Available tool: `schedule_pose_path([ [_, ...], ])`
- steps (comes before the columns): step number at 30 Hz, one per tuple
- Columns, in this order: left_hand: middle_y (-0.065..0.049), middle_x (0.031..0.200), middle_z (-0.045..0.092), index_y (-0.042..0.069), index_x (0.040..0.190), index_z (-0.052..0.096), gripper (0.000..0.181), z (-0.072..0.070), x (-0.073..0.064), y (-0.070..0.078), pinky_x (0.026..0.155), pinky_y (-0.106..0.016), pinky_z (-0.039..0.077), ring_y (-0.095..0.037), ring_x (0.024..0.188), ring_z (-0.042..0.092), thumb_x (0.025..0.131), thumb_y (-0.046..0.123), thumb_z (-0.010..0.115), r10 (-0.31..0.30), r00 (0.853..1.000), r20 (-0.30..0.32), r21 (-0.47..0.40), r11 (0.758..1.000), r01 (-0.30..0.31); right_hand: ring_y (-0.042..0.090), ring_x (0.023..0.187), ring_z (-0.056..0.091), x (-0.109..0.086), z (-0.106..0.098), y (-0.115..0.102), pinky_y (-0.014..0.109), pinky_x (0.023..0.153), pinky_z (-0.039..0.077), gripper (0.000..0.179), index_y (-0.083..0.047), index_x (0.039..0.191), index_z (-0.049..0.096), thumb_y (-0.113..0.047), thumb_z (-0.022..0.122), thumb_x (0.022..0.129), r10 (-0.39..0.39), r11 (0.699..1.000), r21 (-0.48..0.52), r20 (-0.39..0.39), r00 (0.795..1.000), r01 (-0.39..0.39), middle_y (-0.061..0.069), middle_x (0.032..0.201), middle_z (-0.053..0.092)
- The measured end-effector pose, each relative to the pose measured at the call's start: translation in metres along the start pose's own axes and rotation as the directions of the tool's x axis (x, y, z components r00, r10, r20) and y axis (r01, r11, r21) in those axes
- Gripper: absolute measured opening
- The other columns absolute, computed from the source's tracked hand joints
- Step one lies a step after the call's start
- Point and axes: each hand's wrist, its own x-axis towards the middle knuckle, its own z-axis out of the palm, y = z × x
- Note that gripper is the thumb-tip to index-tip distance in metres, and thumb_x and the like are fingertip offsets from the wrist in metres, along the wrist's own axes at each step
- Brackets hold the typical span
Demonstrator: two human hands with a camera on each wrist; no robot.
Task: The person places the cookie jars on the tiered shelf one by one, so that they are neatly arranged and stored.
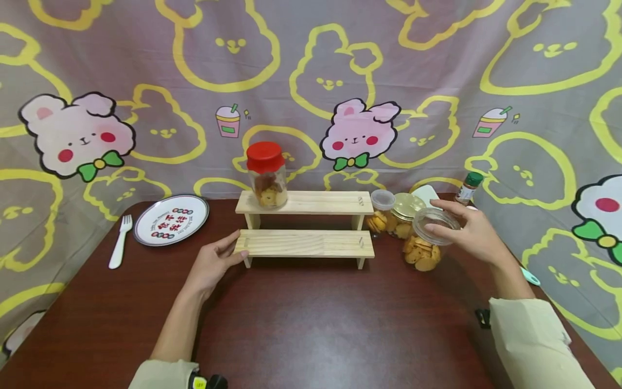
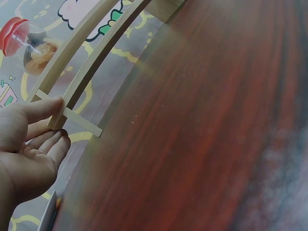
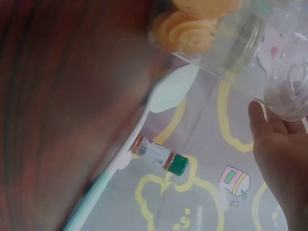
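My left hand [image 1: 210,267] pinches the left end of the lower tier of a two-step wooden shelf [image 1: 306,244]. In the left wrist view the thumb lies on one face of the board [image 2: 89,70], with fingers at its end. My right hand [image 1: 470,232] grips a clear-lidded plastic jar [image 1: 421,254] of cookies by its lid, at the right of the shelf. The right wrist view shows the fingertips at the lid [image 3: 288,103] and swirled cookies [image 3: 187,31] inside. On the upper tier stands a red-capped jar [image 1: 267,178] with some cookies in it.
Beside the shelf's right end stand a small clear-lidded jar [image 1: 382,213] and a gold-lidded jar [image 1: 402,216], both holding cookies. A green-capped seasoning bottle [image 1: 468,189] is behind my right hand. At left lie a printed plate [image 1: 194,232] and a white fork [image 1: 120,243]. A patterned curtain [image 1: 301,32] hangs behind.
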Motion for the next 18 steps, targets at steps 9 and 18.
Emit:
schedule_pose_path([
  [9,-0.013,0.159,0.037,-0.002,0.154,0.037,0.068,0.0000,0.0005,-0.0002,0.110,-0.026,0.038,-0.024,0.146,0.034,0.096,0.010,0.071,-0.005,1.000,-0.005,-0.002,1.000,0.005,0.028,0.123,0.054,-0.0017,-0.0003,0.0036,0.006,0.087,0.041,0.066,-0.009,0.145,0.055,-0.029,0.082,0.089,0.034,0.999,0.028,0.099,0.995,-0.037,0.014,0.142,0.055],
  [18,-0.014,0.159,0.037,-0.002,0.154,0.037,0.068,-0.0001,0.0008,-0.0012,0.113,-0.030,0.037,-0.025,0.146,0.034,0.096,0.011,0.071,-0.006,1.000,-0.005,-0.001,1.000,0.006,0.023,0.133,0.045,-0.0039,-0.0008,0.0017,0.018,0.094,0.037,0.075,-0.016,0.147,0.054,-0.033,0.087,0.082,0.078,0.997,-0.007,0.138,0.987,-0.078,0.004,0.151,0.048],
])
